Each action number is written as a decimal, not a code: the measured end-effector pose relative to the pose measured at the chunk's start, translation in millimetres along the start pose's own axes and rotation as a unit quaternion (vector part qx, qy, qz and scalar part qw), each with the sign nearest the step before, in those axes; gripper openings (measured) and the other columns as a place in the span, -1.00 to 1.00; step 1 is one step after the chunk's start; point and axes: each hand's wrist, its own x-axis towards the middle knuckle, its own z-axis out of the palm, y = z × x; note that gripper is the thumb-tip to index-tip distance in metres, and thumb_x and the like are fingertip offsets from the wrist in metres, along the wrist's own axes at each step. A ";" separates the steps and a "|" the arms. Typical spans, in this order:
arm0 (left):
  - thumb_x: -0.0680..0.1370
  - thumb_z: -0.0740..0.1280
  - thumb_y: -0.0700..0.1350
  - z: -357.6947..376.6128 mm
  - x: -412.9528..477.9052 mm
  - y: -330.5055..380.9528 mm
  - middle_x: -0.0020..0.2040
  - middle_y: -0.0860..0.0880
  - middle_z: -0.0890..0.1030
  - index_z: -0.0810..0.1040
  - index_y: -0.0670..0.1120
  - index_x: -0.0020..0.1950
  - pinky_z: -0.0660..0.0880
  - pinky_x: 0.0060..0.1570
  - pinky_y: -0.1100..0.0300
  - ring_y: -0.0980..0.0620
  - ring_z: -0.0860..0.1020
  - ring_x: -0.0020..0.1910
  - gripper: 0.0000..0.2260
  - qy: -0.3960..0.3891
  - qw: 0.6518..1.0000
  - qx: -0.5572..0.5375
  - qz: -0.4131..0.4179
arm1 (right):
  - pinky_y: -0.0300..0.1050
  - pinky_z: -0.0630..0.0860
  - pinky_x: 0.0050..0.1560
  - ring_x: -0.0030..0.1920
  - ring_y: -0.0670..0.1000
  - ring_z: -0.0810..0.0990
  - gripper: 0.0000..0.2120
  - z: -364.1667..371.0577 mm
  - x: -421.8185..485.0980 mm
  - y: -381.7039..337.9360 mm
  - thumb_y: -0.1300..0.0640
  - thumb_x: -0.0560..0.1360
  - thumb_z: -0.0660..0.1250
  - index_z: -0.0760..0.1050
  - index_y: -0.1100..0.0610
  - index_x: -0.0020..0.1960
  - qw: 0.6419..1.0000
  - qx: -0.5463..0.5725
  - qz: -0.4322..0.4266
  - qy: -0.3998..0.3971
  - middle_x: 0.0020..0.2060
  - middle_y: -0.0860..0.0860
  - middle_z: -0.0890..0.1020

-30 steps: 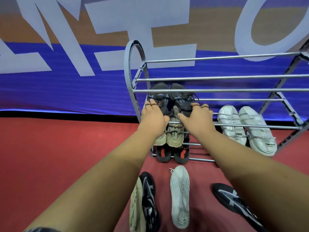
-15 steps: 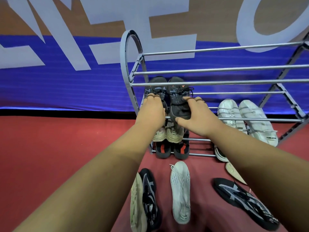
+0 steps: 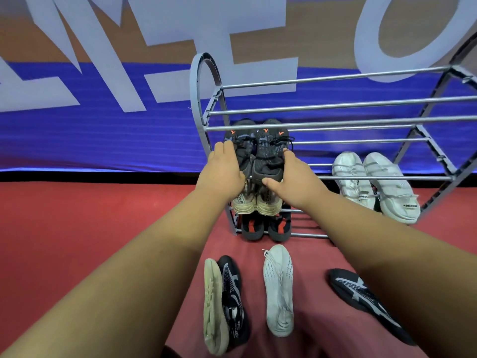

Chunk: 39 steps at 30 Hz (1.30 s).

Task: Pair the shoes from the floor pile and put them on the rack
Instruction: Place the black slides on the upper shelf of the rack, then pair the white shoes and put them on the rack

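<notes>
A grey metal shoe rack [image 3: 335, 125] stands against the wall. A pair of dark grey sneakers with orange marks sits side by side at the left end of an upper shelf. My left hand [image 3: 222, 174] grips the left dark sneaker [image 3: 241, 140]. My right hand [image 3: 291, 179] holds the right dark sneaker [image 3: 268, 156] at its heel and side. Below them are a beige pair [image 3: 258, 202] and a black-and-red pair [image 3: 265, 227]. A white pair [image 3: 374, 182] rests further right on a lower shelf.
On the red floor in front of the rack lie a black patterned sneaker on its side [image 3: 229, 301], a white knit sneaker [image 3: 278, 288] and another black patterned sneaker [image 3: 361, 298] to the right. A blue and tan banner wall [image 3: 103, 99] stands behind.
Both hands have slid back toward the heels of the dark sneakers, showing more of the laces and orange marks. The view has shifted slightly.
</notes>
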 end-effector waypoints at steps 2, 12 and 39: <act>0.58 0.37 -0.11 -4.9 -9.7 1.5 0.24 -0.14 0.38 0.32 -0.16 0.31 0.49 -0.04 -0.04 -0.16 0.45 0.16 -0.62 -0.008 1.000 0.009 -0.012 | 0.18 0.54 0.24 0.31 0.25 0.52 -0.30 -0.5 -7.3 -2.1 -0.14 0.51 0.45 0.27 0.16 0.47 1.000 0.006 -0.002 0.022 0.28 0.13 0.58; 0.61 0.31 -0.06 -22.2 -48.0 9.4 -0.02 -0.16 0.53 0.44 -0.19 0.06 0.41 -0.33 0.11 -0.11 0.52 -0.19 -0.81 -0.178 0.978 0.035 -0.107 | 0.18 0.49 0.23 0.27 0.32 0.47 -0.45 -4.1 -68.8 16.3 -0.02 0.48 0.45 0.33 0.23 0.31 0.992 -0.096 0.077 0.013 0.26 0.22 0.44; 0.39 0.61 0.08 252.1 -357.4 80.8 0.39 -0.09 0.56 0.37 0.11 0.51 0.50 0.28 0.10 -0.16 0.57 0.29 -0.25 -0.566 0.822 -0.056 0.032 | -0.07 0.63 0.05 -0.03 0.07 0.70 -0.72 135.0 -277.9 184.3 0.12 0.42 0.54 0.71 0.12 0.11 0.731 -0.308 0.148 -0.591 0.01 0.06 0.72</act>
